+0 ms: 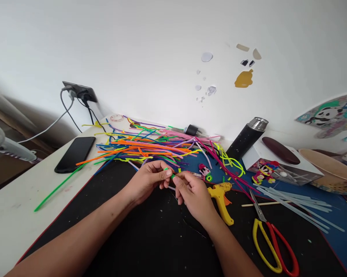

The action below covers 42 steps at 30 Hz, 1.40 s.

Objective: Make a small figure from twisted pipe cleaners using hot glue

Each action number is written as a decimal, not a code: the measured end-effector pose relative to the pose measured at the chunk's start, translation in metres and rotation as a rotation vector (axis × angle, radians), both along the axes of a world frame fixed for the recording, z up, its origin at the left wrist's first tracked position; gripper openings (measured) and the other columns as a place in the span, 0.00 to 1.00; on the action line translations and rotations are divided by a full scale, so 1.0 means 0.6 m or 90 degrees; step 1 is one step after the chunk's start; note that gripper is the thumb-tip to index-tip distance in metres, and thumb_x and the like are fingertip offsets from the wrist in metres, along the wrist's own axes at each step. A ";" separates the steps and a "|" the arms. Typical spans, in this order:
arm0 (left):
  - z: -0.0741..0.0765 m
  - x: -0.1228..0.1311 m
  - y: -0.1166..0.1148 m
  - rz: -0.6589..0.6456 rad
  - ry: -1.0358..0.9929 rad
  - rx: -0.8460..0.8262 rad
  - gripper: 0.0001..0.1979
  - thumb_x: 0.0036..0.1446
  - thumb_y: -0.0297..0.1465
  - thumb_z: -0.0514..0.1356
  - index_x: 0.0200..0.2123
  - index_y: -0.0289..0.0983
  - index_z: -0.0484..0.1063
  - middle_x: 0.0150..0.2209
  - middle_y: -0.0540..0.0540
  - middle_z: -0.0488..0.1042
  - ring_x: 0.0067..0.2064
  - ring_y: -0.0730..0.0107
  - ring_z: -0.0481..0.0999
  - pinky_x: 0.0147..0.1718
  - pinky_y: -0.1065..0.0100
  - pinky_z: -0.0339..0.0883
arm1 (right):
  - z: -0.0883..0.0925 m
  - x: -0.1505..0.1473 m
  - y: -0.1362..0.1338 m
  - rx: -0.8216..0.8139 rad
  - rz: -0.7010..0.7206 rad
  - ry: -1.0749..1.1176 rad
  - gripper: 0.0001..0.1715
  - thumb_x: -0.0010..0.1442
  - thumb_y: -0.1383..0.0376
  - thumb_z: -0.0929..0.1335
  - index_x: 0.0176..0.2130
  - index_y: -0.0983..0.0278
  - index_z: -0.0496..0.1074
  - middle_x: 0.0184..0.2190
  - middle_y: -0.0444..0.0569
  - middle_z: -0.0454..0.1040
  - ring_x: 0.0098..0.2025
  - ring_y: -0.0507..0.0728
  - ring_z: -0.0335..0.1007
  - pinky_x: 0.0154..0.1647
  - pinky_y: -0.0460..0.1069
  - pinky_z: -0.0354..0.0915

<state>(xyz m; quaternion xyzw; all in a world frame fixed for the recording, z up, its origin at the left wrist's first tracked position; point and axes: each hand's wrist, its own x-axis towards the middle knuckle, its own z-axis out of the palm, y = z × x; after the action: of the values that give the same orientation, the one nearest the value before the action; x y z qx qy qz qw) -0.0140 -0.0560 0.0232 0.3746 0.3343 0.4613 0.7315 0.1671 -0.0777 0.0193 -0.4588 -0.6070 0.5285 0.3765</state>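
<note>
My left hand [150,179] and my right hand [193,191] meet over the black mat, thumbs and fingertips almost touching. Between them is a small piece of green pipe cleaner [172,176], pinched from both sides; most of it is covered by the fingers. Just beyond my hands lies a heap of coloured pipe cleaners [150,144]. A yellow glue gun [223,202] rests right of my right hand. Behind it stands a small pink-and-white figure [204,169] beside a tiny green ring [209,178].
Scissors [261,219] with yellow and red handles lie at right, below clear glue sticks [300,206]. A black thermos [247,138], a white box [285,163] and a bowl [329,165] line the wall. A phone [75,154] lies at left, near a long green pipe cleaner [57,188].
</note>
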 end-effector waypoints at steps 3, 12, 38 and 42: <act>-0.005 0.002 0.000 -0.001 0.008 0.006 0.16 0.49 0.37 0.77 0.30 0.33 0.76 0.22 0.51 0.74 0.23 0.78 0.70 0.23 0.76 0.60 | -0.004 0.000 0.001 0.034 -0.010 -0.032 0.17 0.70 0.52 0.67 0.39 0.62 0.75 0.22 0.40 0.70 0.20 0.50 0.66 0.22 0.44 0.61; -0.004 0.006 -0.001 0.036 0.029 0.023 0.19 0.46 0.39 0.78 0.26 0.33 0.75 0.21 0.50 0.74 0.22 0.77 0.69 0.22 0.75 0.59 | 0.011 0.003 -0.003 0.101 -0.004 -0.167 0.18 0.72 0.56 0.65 0.36 0.61 0.77 0.15 0.38 0.66 0.18 0.51 0.64 0.25 0.46 0.59; 0.032 0.006 0.038 -0.030 0.730 0.596 0.07 0.66 0.32 0.62 0.43 0.40 0.79 0.42 0.44 0.80 0.43 0.60 0.77 0.43 0.65 0.66 | 0.052 0.052 0.021 0.043 -0.245 0.249 0.21 0.63 0.47 0.73 0.37 0.62 0.76 0.16 0.36 0.61 0.16 0.49 0.58 0.16 0.45 0.52; 0.006 0.039 0.042 -0.143 0.844 0.647 0.06 0.65 0.32 0.62 0.43 0.39 0.78 0.43 0.42 0.78 0.47 0.56 0.77 0.45 0.62 0.67 | 0.051 0.049 0.020 0.038 -0.230 0.241 0.22 0.63 0.47 0.73 0.37 0.63 0.76 0.16 0.36 0.62 0.16 0.49 0.58 0.16 0.44 0.52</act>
<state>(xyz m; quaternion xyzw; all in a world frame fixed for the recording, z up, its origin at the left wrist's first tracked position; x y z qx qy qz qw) 0.0091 -0.0305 0.0269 0.8827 0.4070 0.1649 0.1675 0.1964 -0.0659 0.0498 -0.4415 -0.4496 0.5111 0.5846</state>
